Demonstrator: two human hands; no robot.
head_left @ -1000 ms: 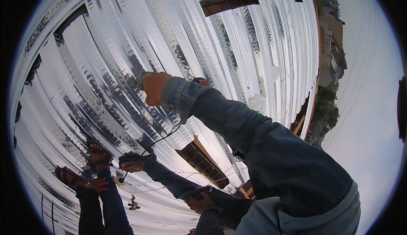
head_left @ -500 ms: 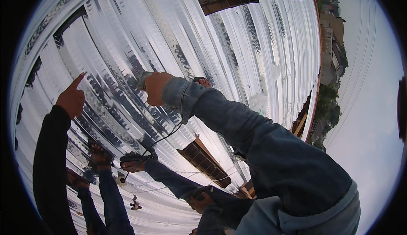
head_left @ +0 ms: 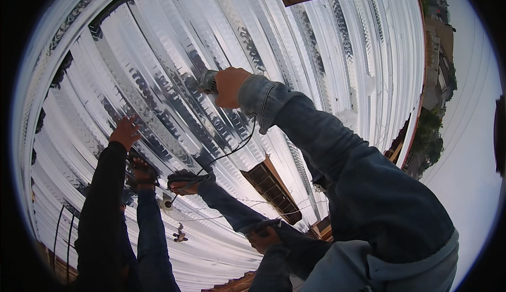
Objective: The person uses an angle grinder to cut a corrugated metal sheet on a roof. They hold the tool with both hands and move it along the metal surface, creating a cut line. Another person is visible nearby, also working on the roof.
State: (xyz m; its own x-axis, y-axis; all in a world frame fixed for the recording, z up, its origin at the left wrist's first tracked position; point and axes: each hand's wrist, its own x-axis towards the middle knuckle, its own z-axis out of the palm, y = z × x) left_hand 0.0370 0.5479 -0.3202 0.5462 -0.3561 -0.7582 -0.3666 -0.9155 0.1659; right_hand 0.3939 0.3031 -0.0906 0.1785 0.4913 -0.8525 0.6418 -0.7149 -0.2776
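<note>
On corrugated metal roof sheeting point(head_left: 316, 55): co-worker's hand point(head_left: 230, 87) clamped on a power tool point(head_left: 209, 83), black cord point(head_left: 232, 152) trailing. Left hand point(head_left: 125, 132), dark-sleeved, fingers apart, raised nearby. Right hand unseen.

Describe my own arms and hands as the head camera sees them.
Only your left arm shows: a plain dark long sleeve that reaches the wrist, with the left hand bare, no glove, and no watch or markings that I can make out. Your right arm is out of view. The blue denim sleeve at the centre appears to belong to a co-worker.
</note>
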